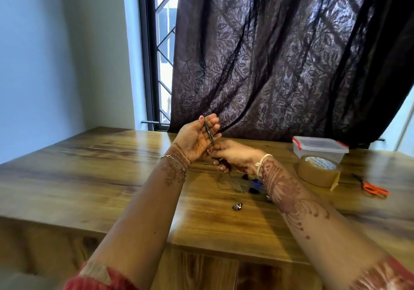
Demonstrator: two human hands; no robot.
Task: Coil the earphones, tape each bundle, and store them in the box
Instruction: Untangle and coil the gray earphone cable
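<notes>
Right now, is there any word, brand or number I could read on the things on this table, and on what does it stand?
Tape roll, white label in its core: lines of dark print, too blurred to read.
Box, scissors, earphones: no writing shows on them.

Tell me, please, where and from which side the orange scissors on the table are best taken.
Probably by the orange handles of the scissors, coming from the near right. They lie flat to the right of the tape roll, with the blades pointing away and left and the handles nearer the camera, so the loops are met first, not the tips.
</notes>
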